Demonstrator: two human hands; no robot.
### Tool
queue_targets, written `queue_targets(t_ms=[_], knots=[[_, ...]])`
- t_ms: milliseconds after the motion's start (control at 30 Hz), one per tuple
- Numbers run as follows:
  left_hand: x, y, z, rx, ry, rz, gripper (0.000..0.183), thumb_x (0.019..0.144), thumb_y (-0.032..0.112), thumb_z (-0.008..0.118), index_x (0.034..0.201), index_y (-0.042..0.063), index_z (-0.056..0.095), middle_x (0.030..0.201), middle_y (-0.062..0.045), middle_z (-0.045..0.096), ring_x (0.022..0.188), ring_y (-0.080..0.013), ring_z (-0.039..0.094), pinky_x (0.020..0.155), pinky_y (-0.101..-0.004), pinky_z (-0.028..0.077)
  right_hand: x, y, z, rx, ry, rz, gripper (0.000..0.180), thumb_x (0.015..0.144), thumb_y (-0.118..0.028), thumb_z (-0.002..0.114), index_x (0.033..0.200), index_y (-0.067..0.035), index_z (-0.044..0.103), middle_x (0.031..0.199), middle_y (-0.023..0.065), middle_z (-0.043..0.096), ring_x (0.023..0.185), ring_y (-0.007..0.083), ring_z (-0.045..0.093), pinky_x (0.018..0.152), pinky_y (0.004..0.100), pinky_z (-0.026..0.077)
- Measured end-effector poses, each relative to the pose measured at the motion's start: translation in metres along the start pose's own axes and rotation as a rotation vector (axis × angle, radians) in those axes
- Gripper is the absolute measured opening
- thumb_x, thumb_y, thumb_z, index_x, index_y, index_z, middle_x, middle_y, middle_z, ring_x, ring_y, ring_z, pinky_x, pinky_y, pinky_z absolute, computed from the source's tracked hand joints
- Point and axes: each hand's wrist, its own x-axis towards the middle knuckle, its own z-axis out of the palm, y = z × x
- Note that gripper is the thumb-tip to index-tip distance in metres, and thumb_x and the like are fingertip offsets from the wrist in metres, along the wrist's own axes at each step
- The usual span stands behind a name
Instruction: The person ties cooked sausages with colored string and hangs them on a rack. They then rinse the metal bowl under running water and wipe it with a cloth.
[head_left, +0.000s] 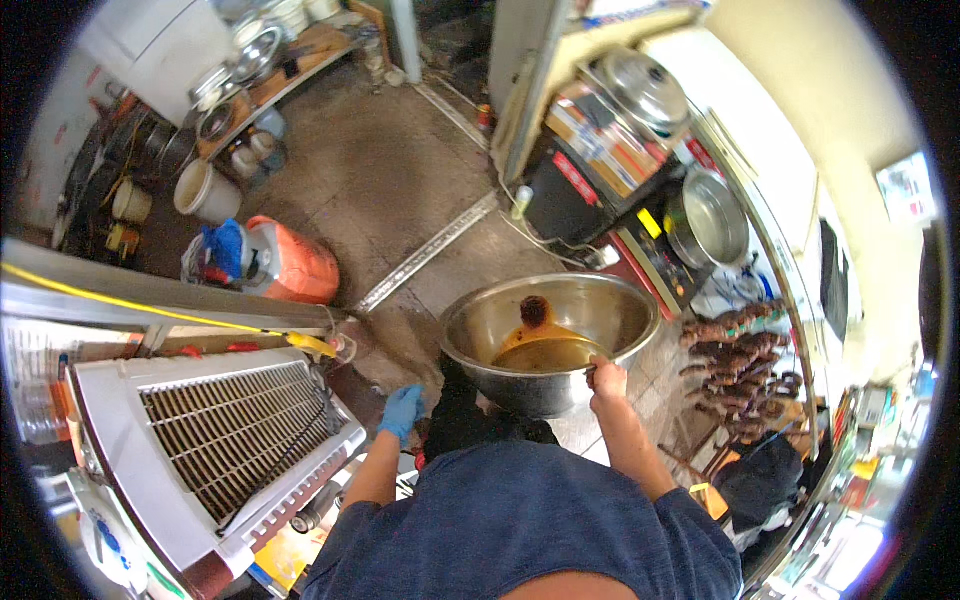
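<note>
My right hand (608, 381), bare, grips the near rim of a large stainless steel bowl (637, 315). The bowl is tilted, and a yellow-brown liquid (551, 355) pools at its near side. On the inner far wall sits a dark brown round clump (535, 312), with an orange-brown smear running down from it; I cannot tell what it is. In a blue glove, my left hand (403, 411) hangs at my left side, apart from the bowl, its fingers loose and nothing visible in them.
Left of me stands a white appliance with a slatted grille (240, 427). An orange-and-grey gas cylinder (300, 259) and a white bucket (208, 191) stand beyond it. A metal threshold strip (427, 251) crosses the floor. At right are a steel pot (709, 217) and several hanging browned meat pieces (739, 360).
</note>
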Motion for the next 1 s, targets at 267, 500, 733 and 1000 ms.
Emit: queue_targets(t_ms=[267, 500, 733, 1000], knots=[[0.053, 0.096, -0.048, -0.951, -0.117, -0.013, 0.036, 0.088, 0.035, 0.062, 0.112, 0.009, 0.059, 0.093, -0.009, 0.065, 0.074, -0.0211, 0.061, 0.064, -0.0334, 0.051, -0.024, -0.125, 0.182, -0.171, -0.354, -0.077, 0.018, 0.081, -0.012, 0.058, 0.065, -0.004, 0.056, 0.053, 0.0051, 0.050, 0.040, 0.0143, 0.043, 0.038, 0.0291, 0.033], [0.103, 0.204, -0.081, -1.168, 0.110, 0.166, 0.012, 0.087, 0.015, 0.060, 0.097, 0.009, 0.061, 0.090, -0.006, 0.065, 0.076, -0.0215, 0.061, 0.065, -0.0327, 0.051, -0.034, -0.217, 0.333, -0.377, -0.619, -0.208, 0.017, 0.083, -0.014, 0.058, 0.070, -0.004, 0.062, 0.056, 0.0037, 0.053, 0.045, 0.0136, 0.046, 0.043, 0.0275, 0.036], [0.164, 0.357, -0.091, -1.098, 0.287, 0.140, 0.007, 0.080, 0.009, 0.064, 0.085, 0.013, 0.060, 0.066, 0.001, 0.056, 0.051, -0.0112, 0.047, 0.045, -0.0252, 0.036, 0.050, -0.322, 0.476, -0.319, -0.809, -0.092, 0.014, 0.084, -0.010, 0.058, 0.070, -0.008, 0.058, 0.056, -0.0011, 0.051, 0.045, 0.0095, 0.045, 0.041, 0.0230, 0.035], [0.178, 0.516, -0.141, -1.232, 0.518, 0.379, 0.012, 0.077, 0.009, 0.066, 0.088, 0.013, 0.061, 0.069, 0.002, 0.058, 0.054, -0.0106, 0.050, 0.048, -0.0234, 0.040, 0.045, -0.429, 0.674, -0.480, -0.952, -0.108, 0.020, 0.083, -0.018, 0.060, 0.067, -0.009, 0.051, 0.051, 0.0029, 0.045, 0.040, 0.0144, 0.042, 0.039, 0.0276, 0.031]])
